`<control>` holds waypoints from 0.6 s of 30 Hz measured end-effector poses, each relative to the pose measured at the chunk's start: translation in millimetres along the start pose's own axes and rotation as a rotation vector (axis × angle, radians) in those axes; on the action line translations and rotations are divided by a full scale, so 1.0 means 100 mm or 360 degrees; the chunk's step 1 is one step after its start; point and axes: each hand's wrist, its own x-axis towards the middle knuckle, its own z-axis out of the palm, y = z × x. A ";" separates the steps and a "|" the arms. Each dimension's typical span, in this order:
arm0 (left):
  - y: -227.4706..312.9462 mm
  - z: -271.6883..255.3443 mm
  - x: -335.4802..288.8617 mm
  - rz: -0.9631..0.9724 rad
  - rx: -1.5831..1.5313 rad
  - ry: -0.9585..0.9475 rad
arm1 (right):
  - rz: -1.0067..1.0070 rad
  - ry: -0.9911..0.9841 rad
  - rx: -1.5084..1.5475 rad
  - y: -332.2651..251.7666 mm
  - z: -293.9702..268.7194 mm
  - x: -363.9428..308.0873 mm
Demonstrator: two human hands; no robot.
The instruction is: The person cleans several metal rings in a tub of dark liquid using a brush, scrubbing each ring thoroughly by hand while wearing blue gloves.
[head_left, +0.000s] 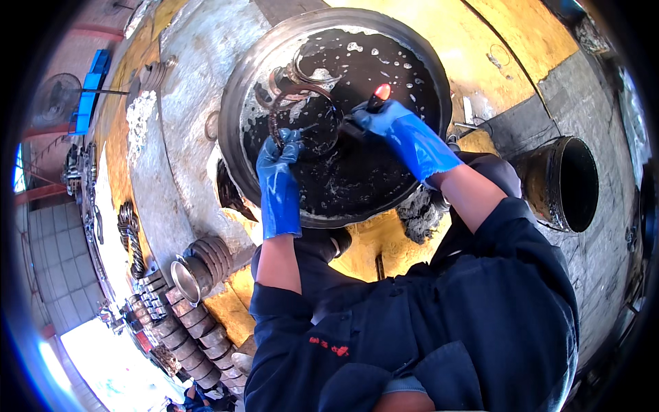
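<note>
My left hand (280, 154), in a blue rubber glove, is closed on the lower left side of a dark metal ring (302, 88) held over a wide round basin (232, 134). In my right hand (384, 118), also gloved in blue, is a tool with a black handle and a red-orange end (382, 91). Its working end is dark and blurred against the liquid, so its kind cannot be told. It points toward the ring's right side; whether it touches is unclear. Black liquid (350, 182) with patches of foam fills the basin. More metal rings (280, 79) lie in its upper left part.
An open dark drum (578, 182) lies at the right. Grey fibrous material (420, 214) sits below the basin, close to my legs. Stacked ring-shaped parts (195, 326) and a ribbed metal cylinder (187, 280) stand at lower left. Beyond the left floor edge is a fan (58, 99).
</note>
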 end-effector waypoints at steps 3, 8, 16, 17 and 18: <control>-0.01 -0.19 0.13 -0.0026 0.0030 0.0093 | 0.0103 0.0079 -0.0053 -0.11 -0.07 -0.02; -0.13 -0.22 0.20 0.0058 -0.0196 0.0195 | 0.0181 0.0020 0.0373 -0.01 -0.17 0.13; -0.14 -0.24 0.19 -0.0206 -0.0764 -0.0362 | 0.0152 -0.0161 0.0092 0.15 -0.04 0.17; -0.16 -0.19 0.20 -0.0204 -0.0768 -0.0369 | 0.0140 -0.0185 0.0165 0.12 -0.05 0.17; -0.16 -0.20 0.19 -0.0272 -0.0842 -0.0445 | 0.0130 -0.0199 0.0163 0.02 -0.06 0.17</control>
